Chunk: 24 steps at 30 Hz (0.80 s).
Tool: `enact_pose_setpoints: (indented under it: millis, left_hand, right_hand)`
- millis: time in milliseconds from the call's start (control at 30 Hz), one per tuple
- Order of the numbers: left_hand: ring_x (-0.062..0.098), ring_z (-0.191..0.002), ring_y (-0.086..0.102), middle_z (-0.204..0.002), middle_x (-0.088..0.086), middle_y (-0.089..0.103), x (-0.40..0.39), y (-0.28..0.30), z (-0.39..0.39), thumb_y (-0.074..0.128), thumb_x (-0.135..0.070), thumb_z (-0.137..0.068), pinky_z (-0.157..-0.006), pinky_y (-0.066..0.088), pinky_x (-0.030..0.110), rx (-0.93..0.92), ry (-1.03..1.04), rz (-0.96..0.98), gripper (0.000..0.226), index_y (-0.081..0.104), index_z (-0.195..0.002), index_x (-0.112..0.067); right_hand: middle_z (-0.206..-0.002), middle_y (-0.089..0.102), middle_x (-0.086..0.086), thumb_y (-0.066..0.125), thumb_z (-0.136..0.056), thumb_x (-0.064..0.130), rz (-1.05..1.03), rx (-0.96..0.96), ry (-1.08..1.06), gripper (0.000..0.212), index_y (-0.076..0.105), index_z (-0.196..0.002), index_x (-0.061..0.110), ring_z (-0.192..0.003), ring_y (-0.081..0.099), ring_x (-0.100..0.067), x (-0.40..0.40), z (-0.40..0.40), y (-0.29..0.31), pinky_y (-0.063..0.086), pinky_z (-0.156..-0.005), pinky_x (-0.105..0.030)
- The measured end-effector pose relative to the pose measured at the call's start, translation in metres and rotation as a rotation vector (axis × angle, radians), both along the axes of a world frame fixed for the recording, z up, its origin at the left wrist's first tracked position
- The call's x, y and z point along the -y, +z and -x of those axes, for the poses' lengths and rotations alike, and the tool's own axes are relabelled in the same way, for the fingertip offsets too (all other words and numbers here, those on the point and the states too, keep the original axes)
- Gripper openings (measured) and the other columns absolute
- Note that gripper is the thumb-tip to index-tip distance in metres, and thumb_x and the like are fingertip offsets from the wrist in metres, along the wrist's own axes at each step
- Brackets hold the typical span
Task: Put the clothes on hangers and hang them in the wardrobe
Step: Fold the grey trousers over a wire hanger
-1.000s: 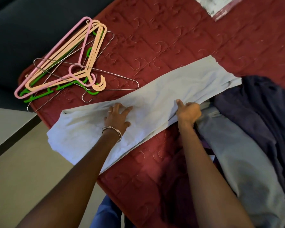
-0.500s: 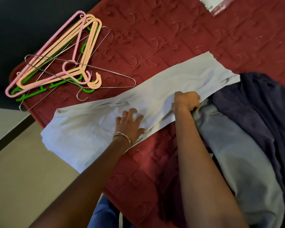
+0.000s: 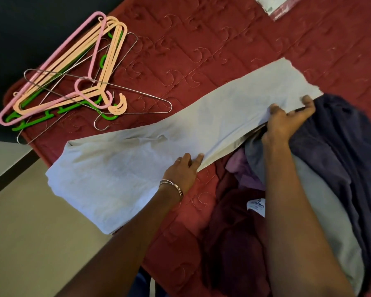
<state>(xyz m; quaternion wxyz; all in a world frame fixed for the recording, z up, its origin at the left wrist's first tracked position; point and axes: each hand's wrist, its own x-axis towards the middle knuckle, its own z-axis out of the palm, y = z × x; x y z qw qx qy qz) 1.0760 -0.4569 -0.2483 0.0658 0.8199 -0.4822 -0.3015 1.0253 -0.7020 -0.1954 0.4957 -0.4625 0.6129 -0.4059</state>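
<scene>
A long pale grey garment [image 3: 163, 146], folded lengthwise, lies across the corner of the bed with one end hanging over the edge. My left hand [image 3: 183, 168] grips its near edge around the middle. My right hand [image 3: 287, 118] pinches the same edge farther right, near the far end, and lifts it slightly. A heap of hangers [image 3: 77, 76] in pink, peach, green and bare wire lies at the bed's far left corner, apart from both hands.
The bed has a red quilted cover [image 3: 212, 46]. A pile of clothes, dark navy [image 3: 341, 146], grey [image 3: 321, 200], purple [image 3: 244, 170] and maroon [image 3: 234, 243], sits at the right under my right arm. Beige floor [image 3: 30, 232] lies left of the bed.
My left hand slid from the top of the grey garment down to its near edge. My right hand moved right along that edge toward the far end and raised it.
</scene>
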Motion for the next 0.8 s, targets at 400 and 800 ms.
enact_pose_setpoints:
  millis: [400, 800]
  left_hand:
    - [0.001, -0.052, 0.058, -0.062, -0.009, 0.067, -0.072, 0.005, -0.091, 0.053, 0.006, -0.088, -0.058, 0.049, 0.022, -0.452, 1.037, 0.332, 0.024, 0.07, -0.102, -0.003]
    - [0.011, -0.045, 0.056, -0.059, -0.001, 0.063, -0.118, 0.033, -0.255, 0.061, -0.028, -0.092, -0.043, 0.044, 0.02, -0.633, 1.527, 0.161, 0.018, 0.065, -0.09, -0.011]
  right_hand:
    - [-0.123, 0.045, -0.018, 0.054, -0.076, -0.005, 0.434, -0.961, 0.295, 0.048, 0.055, -0.121, 0.013, -0.106, 0.044, -0.037, -0.083, -0.022, -0.005, 0.031, -0.084, -0.035]
    - [-0.1, 0.065, -0.019, 0.071, -0.074, 0.0, 0.542, -0.706, 1.186, 0.03, 0.067, -0.104, 0.002, -0.095, 0.057, -0.041, -0.195, -0.172, -0.05, 0.044, -0.081, -0.04]
